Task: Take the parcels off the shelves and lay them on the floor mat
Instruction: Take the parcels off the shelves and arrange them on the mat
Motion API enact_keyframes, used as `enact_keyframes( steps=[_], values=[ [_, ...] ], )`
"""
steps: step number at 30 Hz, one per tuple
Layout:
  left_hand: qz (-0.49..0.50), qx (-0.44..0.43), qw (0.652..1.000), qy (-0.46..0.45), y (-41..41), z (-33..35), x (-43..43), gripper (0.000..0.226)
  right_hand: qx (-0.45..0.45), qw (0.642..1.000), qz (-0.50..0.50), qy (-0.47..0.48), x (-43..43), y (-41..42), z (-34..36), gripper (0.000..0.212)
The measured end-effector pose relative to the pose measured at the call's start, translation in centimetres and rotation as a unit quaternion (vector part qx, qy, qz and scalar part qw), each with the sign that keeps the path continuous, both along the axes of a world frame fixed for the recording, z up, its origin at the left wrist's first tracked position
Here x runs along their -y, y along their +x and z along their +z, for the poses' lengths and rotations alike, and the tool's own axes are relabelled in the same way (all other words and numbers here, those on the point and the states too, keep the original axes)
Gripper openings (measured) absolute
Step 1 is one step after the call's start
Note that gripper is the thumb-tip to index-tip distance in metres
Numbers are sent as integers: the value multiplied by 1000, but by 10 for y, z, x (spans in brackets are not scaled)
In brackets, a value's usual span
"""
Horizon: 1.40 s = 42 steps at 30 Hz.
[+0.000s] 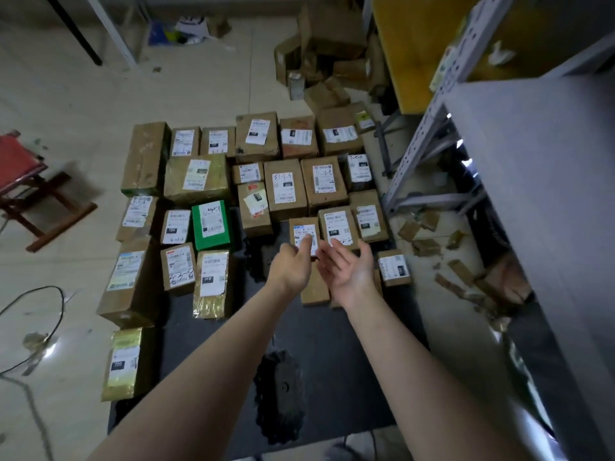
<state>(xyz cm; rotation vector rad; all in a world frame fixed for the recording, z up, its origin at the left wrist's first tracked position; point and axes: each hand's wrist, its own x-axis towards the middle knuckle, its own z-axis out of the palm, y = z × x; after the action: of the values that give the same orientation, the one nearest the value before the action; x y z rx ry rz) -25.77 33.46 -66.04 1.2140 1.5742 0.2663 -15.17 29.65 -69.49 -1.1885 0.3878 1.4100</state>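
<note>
Several taped cardboard parcels with white labels lie in rows on the dark floor mat [332, 361], among them a green one [211, 224]. Both my arms reach out over the mat. My left hand [293, 266] is open, and its fingertips overlap the near edge of a small brown parcel [303, 229] lying in the row. Whether they touch it is unclear. My right hand [349, 266] is open, palm up, holding nothing. Another brown parcel [314, 291] lies partly hidden beneath my hands. The grey shelf [549, 194] at right shows no parcels.
A perforated metal shelving frame [429, 128] stands at right with cardboard scraps [429, 247] at its foot. A heap of empty boxes [326, 54] sits at the back. A red stool [23, 174] and a black cable [50, 327] are on the tiles at left.
</note>
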Motion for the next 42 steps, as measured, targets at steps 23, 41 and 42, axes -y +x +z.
enact_keyframes(
  steps=[23,41,42],
  values=[
    [-52,298,952,47,178,408,12,93,86,965,-131,209,74,135,454,47],
    [-63,325,944,-6,264,491,8,53,93,951,-203,212,118,216,489,59],
    [-51,326,944,-7,262,488,10,52,99,951,-203,210,117,215,489,63]
  ],
)
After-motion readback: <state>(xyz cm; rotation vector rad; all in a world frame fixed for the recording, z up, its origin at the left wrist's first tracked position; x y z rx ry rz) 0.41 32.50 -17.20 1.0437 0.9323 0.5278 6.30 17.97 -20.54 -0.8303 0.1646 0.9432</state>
